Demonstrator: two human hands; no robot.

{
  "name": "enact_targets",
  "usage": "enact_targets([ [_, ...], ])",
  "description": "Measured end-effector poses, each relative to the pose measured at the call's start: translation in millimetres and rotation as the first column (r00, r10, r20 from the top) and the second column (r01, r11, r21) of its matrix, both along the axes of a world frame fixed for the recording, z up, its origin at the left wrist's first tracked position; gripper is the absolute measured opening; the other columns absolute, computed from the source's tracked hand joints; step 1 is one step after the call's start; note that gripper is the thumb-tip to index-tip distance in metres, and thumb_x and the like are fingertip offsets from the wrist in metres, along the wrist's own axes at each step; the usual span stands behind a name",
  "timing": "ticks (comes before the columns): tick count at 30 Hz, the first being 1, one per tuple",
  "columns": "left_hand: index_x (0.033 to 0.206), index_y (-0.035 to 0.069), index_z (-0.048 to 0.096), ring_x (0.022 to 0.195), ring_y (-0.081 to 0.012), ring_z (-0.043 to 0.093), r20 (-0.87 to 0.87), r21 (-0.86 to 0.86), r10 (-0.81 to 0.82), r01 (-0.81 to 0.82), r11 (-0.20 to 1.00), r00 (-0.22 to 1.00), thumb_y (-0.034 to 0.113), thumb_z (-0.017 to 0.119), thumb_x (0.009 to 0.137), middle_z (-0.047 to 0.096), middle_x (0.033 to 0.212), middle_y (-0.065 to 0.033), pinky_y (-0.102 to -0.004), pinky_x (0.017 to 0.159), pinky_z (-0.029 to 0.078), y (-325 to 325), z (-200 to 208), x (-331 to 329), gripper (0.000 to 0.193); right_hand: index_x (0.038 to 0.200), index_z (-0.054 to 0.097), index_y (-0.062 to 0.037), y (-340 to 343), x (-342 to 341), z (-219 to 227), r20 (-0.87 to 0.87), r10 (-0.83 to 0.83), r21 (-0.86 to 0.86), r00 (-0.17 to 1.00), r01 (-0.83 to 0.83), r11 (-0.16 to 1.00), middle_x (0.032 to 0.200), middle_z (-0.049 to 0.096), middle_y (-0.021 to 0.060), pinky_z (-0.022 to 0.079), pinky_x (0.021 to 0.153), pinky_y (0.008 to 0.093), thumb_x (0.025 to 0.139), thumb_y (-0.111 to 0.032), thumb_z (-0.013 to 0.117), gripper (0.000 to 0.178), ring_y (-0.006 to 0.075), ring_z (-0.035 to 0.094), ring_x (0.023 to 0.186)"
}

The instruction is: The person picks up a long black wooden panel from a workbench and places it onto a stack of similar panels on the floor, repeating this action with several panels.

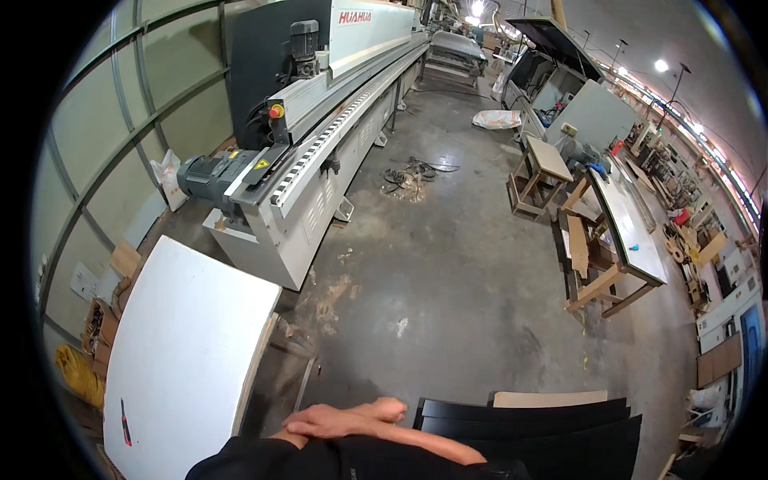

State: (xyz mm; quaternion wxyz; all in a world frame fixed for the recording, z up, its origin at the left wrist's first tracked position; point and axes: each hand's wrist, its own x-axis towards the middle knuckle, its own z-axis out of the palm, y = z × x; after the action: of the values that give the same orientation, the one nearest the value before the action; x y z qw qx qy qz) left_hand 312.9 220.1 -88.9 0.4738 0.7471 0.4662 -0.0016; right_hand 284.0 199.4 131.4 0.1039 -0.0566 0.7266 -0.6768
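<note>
My forearms cross low in front of my body. My right hand (322, 421) lies over my left forearm near the wrist, its fingers bent round it. Beyond it, my left hand (390, 410) pokes out loosely curled, and I see nothing in it. Just right of my hands is a stack of black panels (536, 430), with a beige board (550, 398) at its far edge. Left of me, a white-topped table (188, 344) carries a small red-and-black hand tool (126, 424), apart from both hands.
A long grey machine (320, 204) with a motor (212, 176) at its near end runs away ahead left. Cables and debris (416, 178) lie on the concrete floor (448, 280). To the right stand a wooden stool (548, 160) and a white-topped workbench (628, 220).
</note>
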Motion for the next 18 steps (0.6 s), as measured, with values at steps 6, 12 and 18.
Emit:
enact_targets([
  [6,0.097,0.002,0.063,0.09,-0.0403,0.059,-0.038,0.161,0.344,-0.334,0.929,0.938,0.025,0.056,0.079,0.061,0.096,-0.0242,-0.0479,0.077,0.047,0,44,-66,0.03,0.121,0.053,-0.0024,-13,-18,6,-0.083,-0.08,0.07,0.993,0.086,0.994,0.123,0.054,0.0157,0.035,0.101,0.0357,0.096,-0.033,0.039,0.042,0.0292,0.048,0.118],
  [12,0.1,0.004,0.061,0.096,-0.0358,0.054,0.13,0.339,0.206,-0.239,0.91,0.97,0.026,0.055,0.082,0.06,0.098,-0.0163,-0.0451,0.084,0.042,-40,59,-96,0.029,0.101,0.062,-0.0021,-37,-78,40,-0.328,-0.09,0.282,0.94,0.188,0.941,0.094,0.064,0.0154,0.049,0.074,0.0355,0.085,-0.015,0.057,0.021,0.03,0.062,0.089],
  [18,0.099,0.004,0.061,0.095,-0.0356,0.054,0.071,0.263,0.223,-0.234,0.936,0.972,0.026,0.057,0.081,0.06,0.098,-0.0162,-0.045,0.084,0.042,-70,69,-124,0.029,0.094,0.061,-0.005,-63,-108,51,-0.45,-0.032,0.297,0.892,0.183,0.937,0.09,0.06,0.0114,0.048,0.075,0.037,0.081,-0.013,0.06,0.015,0.0295,0.059,0.085],
])
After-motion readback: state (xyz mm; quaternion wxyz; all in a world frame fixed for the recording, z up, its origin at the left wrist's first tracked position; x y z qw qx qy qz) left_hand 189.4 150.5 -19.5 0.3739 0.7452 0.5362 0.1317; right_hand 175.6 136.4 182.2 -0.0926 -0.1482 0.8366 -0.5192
